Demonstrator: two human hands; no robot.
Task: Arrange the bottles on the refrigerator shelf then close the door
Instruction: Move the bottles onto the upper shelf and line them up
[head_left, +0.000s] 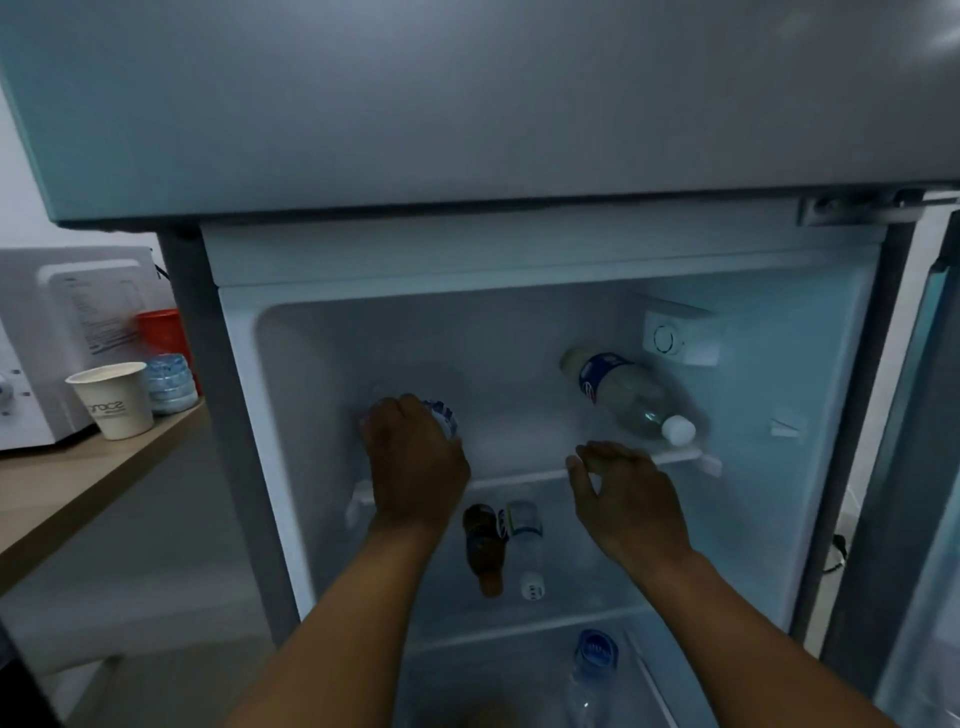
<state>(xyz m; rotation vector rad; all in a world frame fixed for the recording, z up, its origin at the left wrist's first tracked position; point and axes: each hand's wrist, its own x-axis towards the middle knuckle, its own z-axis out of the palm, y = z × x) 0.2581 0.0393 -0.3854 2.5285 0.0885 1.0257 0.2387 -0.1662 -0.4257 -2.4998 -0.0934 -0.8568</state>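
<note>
1. Inside the open refrigerator, the top glass shelf is the landmark for everything below.
2. On the left part of this shelf, the left hand is closed over a clear bottle with a blue label; the fingers wrap around its body, and the hand hides most of it.
3. At the front edge of the same shelf, more to the right, the right hand holds nothing. Its fingers are loosely curled and half open, and the fingertips are just at the shelf edge.
4. On the right part of the shelf, a bigger bottle with a white cap lies on its side, and the cap points to the front. It is apart from both hands.
5. Under the shelf, on the next level, a dark brown bottle and a clear bottle with a green label lie side by side, and they seem to touch each other.
6. Lower again, one more clear bottle with a blue cap is seen from above.
7. To the right of the shelf, the refrigerator door stands open.
8. To the left of the shelf, outside the refrigerator, a wooden counter carries a paper cup and a white appliance.
</note>
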